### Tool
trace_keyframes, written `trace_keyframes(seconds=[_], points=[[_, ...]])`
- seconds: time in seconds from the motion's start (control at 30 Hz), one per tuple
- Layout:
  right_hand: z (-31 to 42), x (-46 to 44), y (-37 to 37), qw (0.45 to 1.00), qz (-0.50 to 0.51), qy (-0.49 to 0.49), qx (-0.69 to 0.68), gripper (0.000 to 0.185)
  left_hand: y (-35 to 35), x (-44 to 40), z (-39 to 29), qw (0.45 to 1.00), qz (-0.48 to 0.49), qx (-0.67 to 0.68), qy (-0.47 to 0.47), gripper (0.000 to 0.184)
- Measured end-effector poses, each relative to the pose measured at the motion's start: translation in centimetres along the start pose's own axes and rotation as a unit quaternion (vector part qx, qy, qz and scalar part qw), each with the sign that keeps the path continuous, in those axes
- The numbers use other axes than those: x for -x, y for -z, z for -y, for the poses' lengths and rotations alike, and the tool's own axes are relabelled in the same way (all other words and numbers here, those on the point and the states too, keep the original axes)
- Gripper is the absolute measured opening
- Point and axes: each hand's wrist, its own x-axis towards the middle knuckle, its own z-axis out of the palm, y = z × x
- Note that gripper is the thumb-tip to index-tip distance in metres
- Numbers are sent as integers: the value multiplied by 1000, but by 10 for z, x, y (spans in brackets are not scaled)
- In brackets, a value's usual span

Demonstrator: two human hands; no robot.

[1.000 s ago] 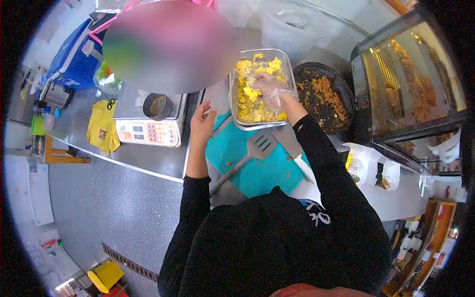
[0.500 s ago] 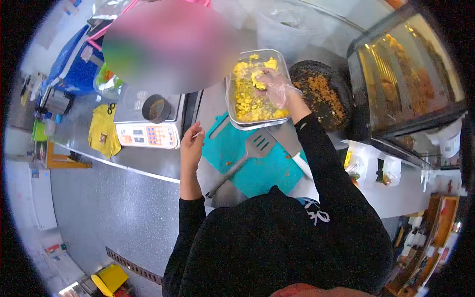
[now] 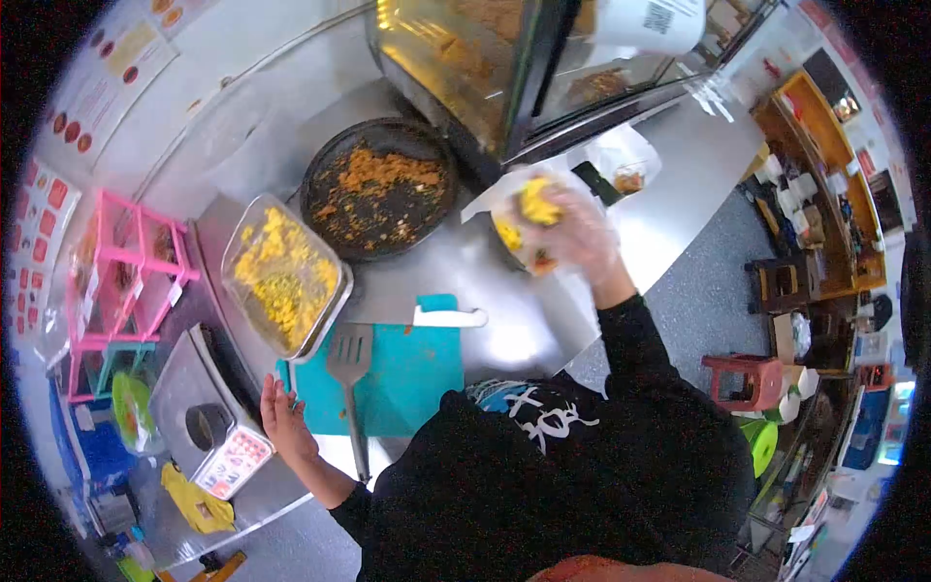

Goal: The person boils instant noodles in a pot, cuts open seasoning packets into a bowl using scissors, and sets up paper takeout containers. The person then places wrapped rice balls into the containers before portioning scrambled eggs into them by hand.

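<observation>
My right hand (image 3: 580,231), in a clear plastic glove, grips a clump of yellow food (image 3: 539,202) over a white paper-lined container (image 3: 504,225) that has more yellow food in it. Bare and empty, my left hand (image 3: 283,422) hovers by the left corner of the teal cutting board (image 3: 407,373), its fingers apart. A glass dish (image 3: 337,308) of yellow crumbly food stands behind the board. On the board lie a slotted spatula (image 3: 349,361) and a white-handled tool (image 3: 451,317), partly hidden.
A black pan (image 3: 320,233) with brown crumbs stands beside the glass dish. Beyond it is a glass display case (image 3: 519,82). At left are a scale (image 3: 238,464) with a small dark bowl (image 3: 208,425), a pink rack (image 3: 136,262) and a yellow cloth (image 3: 199,504).
The view has swung to the right. My right hand has left the glass dish with yellow food and moved over to the white container. My left hand stays empty.
</observation>
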Motion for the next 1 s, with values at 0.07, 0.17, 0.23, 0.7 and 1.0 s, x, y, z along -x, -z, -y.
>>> trace_keyframes(seconds=[0.07,0.17,0.23,0.7,1.0], points=[[49,-5,74,994,-40,92,35,37,-17,4,-6,1000,15,25,1,32],[105,-26,162,773,-168,255,556,43,-39,12,-17,1000,8,-18,9,32],[124,-54,202,553,-233,290,745,44,-46,13,-18,1000,18,-11,5,32],[125,-87,230,457,-248,298,801,50,-41,23,-12,1000,-2,-27,-3,38],[49,-1,13,977,59,203,-23,34,10,47,0,998,-50,24,-16,36]])
